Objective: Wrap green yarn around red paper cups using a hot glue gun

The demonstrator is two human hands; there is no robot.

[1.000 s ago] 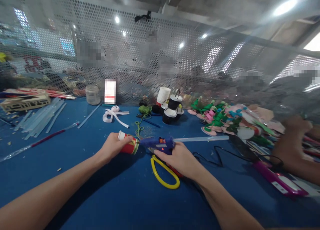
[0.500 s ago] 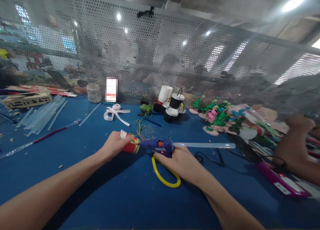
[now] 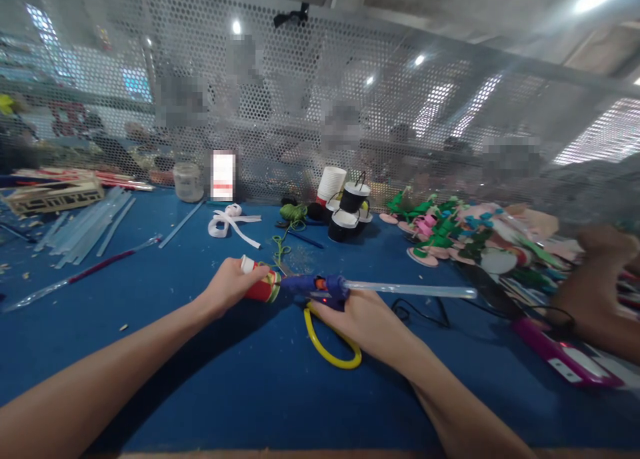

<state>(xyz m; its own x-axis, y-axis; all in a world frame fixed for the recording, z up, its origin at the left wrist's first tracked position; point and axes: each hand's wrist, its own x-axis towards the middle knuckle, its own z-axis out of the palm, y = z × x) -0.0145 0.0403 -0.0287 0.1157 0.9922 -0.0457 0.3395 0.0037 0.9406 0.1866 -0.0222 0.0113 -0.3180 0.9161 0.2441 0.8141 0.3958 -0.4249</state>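
Observation:
My left hand [image 3: 227, 288] grips a small red cup [image 3: 261, 288] with a white rim, lying on its side on the blue table [image 3: 210, 372]. A blue glue gun [image 3: 319, 289] is in my right hand [image 3: 361, 319]; its nozzle touches the cup's gold-trimmed end. A clear glue stick [image 3: 410, 289] juts out of the gun's back to the right. Yellow-handled scissors [image 3: 330, 346] lie under my right hand.
Clear glue sticks [image 3: 83, 229] lie at far left by a wooden box [image 3: 53, 196]. A white ribbon bow [image 3: 230, 220], green cord [image 3: 289, 216], black and white cups [image 3: 347, 212] and coloured foam pieces [image 3: 460, 236] stand behind. Another person's hand [image 3: 597, 292] and a purple glue gun [image 3: 565, 356] are at right.
The view has shifted slightly. Both hands keep their hold, and the glue gun's nozzle stays against the red cup.

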